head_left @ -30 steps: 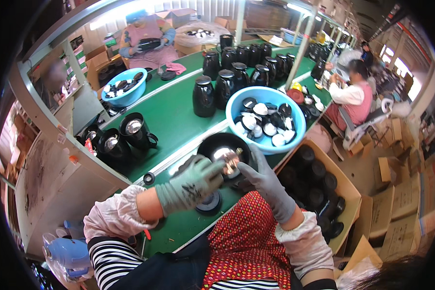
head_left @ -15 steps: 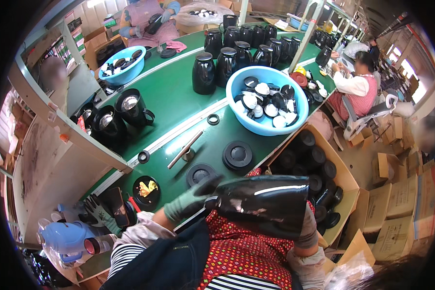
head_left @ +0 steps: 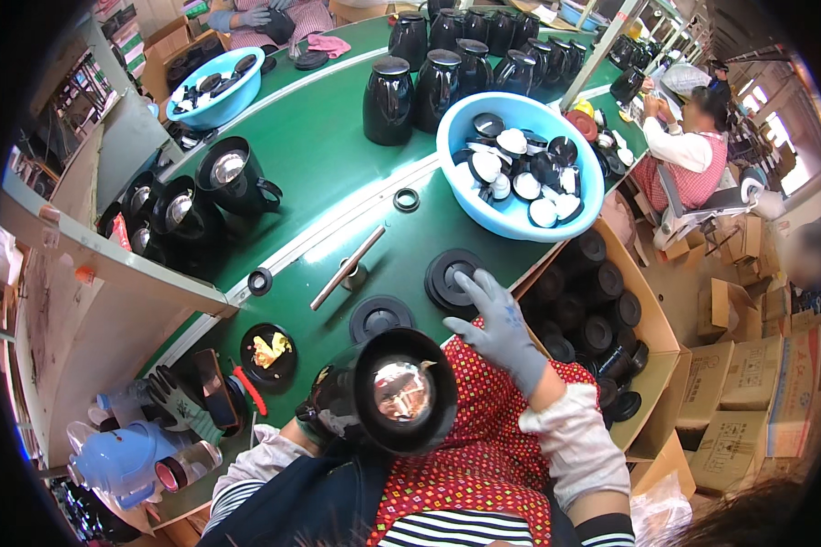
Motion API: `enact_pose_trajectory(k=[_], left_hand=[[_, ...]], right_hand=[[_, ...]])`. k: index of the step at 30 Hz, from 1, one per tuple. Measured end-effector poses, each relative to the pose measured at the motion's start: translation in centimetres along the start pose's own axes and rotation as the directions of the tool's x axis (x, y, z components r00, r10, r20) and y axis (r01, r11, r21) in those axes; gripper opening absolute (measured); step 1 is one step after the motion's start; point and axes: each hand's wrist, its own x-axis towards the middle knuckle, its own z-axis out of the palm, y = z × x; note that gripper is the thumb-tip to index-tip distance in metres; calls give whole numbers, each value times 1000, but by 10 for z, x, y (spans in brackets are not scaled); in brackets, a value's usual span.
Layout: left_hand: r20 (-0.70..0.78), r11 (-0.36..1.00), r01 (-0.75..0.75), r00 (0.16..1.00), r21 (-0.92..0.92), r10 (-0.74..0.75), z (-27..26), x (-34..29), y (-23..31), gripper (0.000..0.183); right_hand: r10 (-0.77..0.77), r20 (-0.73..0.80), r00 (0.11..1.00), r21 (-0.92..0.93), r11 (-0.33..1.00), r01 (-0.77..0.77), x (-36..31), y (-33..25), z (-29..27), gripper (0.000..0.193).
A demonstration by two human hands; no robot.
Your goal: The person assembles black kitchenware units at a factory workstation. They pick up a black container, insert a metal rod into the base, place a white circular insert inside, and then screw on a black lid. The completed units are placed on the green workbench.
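Observation:
A glossy black vacuum jug body (head_left: 337, 401) is tilted over my lap, its wide open end facing up toward me and a shiny silver liner (head_left: 401, 392) inside. My left hand (head_left: 308, 416), mostly hidden behind the jug, holds it at its left side. My right hand (head_left: 502, 330), in a grey glove, reaches over the near edge of the green table with fingers spread. Its fingertips overlap the upper of two stacked black round discs (head_left: 447, 273); whether they press on it I cannot tell. Another black ridged disc (head_left: 380, 317) lies just left of that stack.
A rod on a small metal stand (head_left: 348, 269) and a black ring (head_left: 406, 200) sit beyond the discs. A blue basin (head_left: 588, 214) of black and white lids stands ahead, with black jugs (head_left: 388, 105) behind. A carton (head_left: 670, 374) of black parts is at right.
The jug has swung from lying sideways to showing me its open end, moving left. My right hand has come out from behind it and gone forward to the stacked discs.

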Motion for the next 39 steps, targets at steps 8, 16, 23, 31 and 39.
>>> enact_pose_trajectory(k=[8,16,23,31,39], left_hand=[[-192,984,-150,973,-95,130,-30,-25,5,54],[-56,993,-113,992,36,115,-4,1,15,52],[320,764,-310,937,566,143,121,31,49,50],[304,796,-241,950,556,75,148,35,27,54],[365,812,-311,922,495,130,174,30,15,55]], right_hand=[[170,103,980,-474,875,-102,69,42,67,98],[75,-273,959,67,996,-59,33,16,24,94],[-43,-240,970,369,920,133,-73,-68,-65,105],[42,-296,954,458,883,103,-132,-82,-78,106],[-195,-346,918,291,908,302,-155,-76,-99,108]])
